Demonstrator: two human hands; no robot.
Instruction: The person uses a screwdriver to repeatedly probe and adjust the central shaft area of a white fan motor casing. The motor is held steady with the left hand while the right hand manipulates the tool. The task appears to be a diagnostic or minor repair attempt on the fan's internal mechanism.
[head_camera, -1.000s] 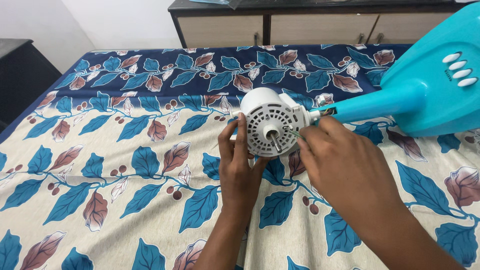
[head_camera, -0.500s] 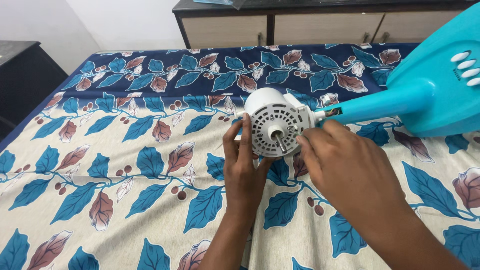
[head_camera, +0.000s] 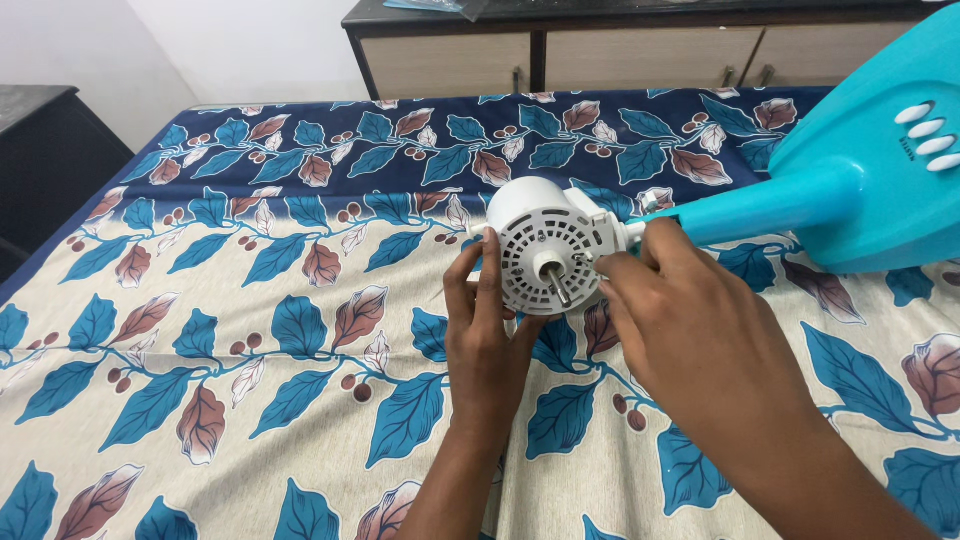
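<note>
A white fan motor housing (head_camera: 540, 245) with a vented face and a bare metal shaft lies on a leaf-patterned bedsheet (head_camera: 250, 330). It is joined to a turquoise fan stand (head_camera: 850, 190) that stretches to the right. My left hand (head_camera: 490, 335) cups the housing's lower left side, fingers against its rim. My right hand (head_camera: 680, 320) rests at the housing's right edge, fingertips pinching at the vented face near the neck joint. What the fingertips grip is too small to tell.
A dark wooden cabinet (head_camera: 640, 50) with drawers stands behind the bed. A black piece of furniture (head_camera: 40, 150) sits at the left edge. The turquoise base carries several white buttons (head_camera: 925, 130).
The view has shifted slightly, and both hands stay on the motor housing. My right fingertips have moved a little on the housing's right edge.
</note>
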